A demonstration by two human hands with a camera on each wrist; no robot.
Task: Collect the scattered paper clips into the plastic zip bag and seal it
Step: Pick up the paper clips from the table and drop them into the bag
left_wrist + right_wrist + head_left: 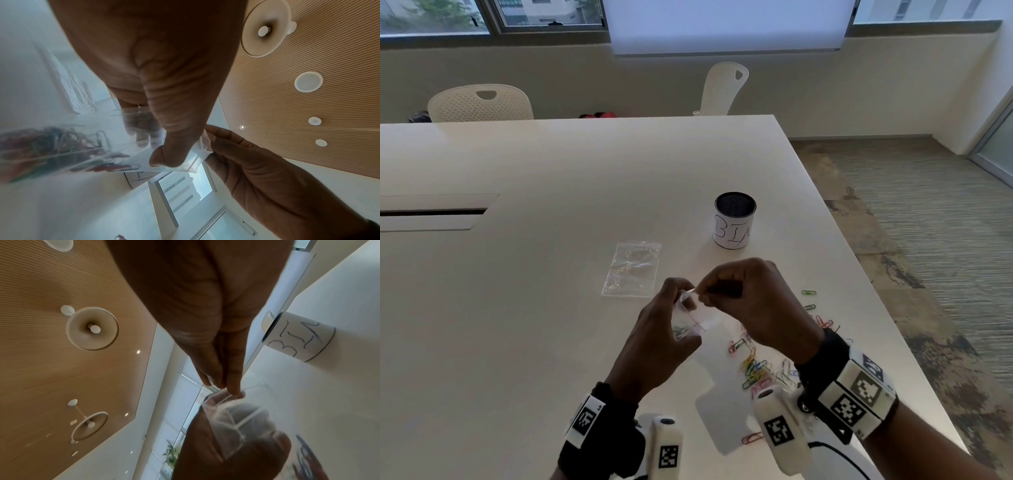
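From the head view we see our left hand (666, 329) holding a small clear zip bag (690, 317) above the tabletop (551, 308), its fingers curled round the bag's body, while our right hand (753, 301) pinches the top edge; many coloured paper clips (760, 368) lie loose on the tabletop near our right wrist, a second clear bag (632, 269) lies flat beyond, and a cup marked BIN (734, 221) stands further off; in the left wrist view a bunch of clips sits low in the held bag (61, 142), our thumb (174, 142) pressing the film, which we judge thin, limp and slippery, best held by its rim strip; in the right wrist view our fingers (232, 386) close together on the bag's lip (226, 398), whose mouth looks open to us.
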